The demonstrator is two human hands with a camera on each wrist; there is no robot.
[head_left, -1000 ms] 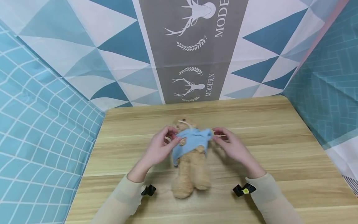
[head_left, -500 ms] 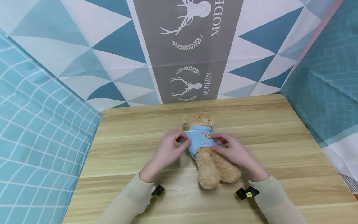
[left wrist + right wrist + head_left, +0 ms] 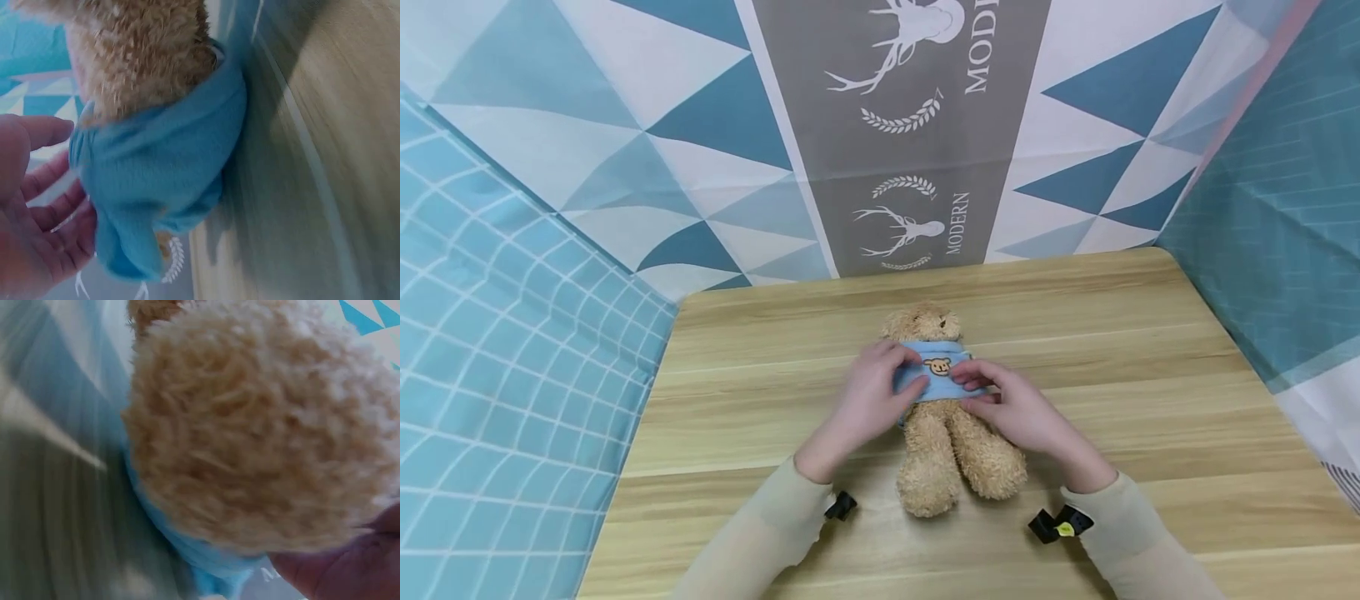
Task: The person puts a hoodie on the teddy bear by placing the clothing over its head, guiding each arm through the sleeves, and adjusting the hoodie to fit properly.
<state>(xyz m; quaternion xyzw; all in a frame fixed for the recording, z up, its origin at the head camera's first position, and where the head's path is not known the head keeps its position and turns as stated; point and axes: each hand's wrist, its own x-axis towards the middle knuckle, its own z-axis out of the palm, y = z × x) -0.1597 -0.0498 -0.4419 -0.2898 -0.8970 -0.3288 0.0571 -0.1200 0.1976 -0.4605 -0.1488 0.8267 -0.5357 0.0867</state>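
Observation:
A light brown teddy bear (image 3: 928, 475) lies on its back on the wooden table, head away from me, legs toward me. It wears a blue shirt (image 3: 942, 388) with a small bear-face patch (image 3: 937, 367) on the chest. My left hand (image 3: 876, 390) rests at the shirt's left side; in the left wrist view its loose fingers (image 3: 53, 212) lie along the blue cloth (image 3: 156, 162). On the other side, my right hand (image 3: 1018, 410) touches the shirt near its hem with relaxed fingers. The bear's foot (image 3: 262, 437) hides most of that hand in the right wrist view.
The wooden table (image 3: 760, 392) reaches back to a patterned cloth wall (image 3: 917, 150) with deer prints. Blue gridded cloth (image 3: 520, 367) hangs at the left and teal cloth (image 3: 1262, 233) at the right. Each wrist carries a small black camera (image 3: 1060, 525).
The bear has swung rightward and settled flat, with its shirt patch now facing up at the chest. My left hand has moved right to the shirt; the right hand has come in over its other side.

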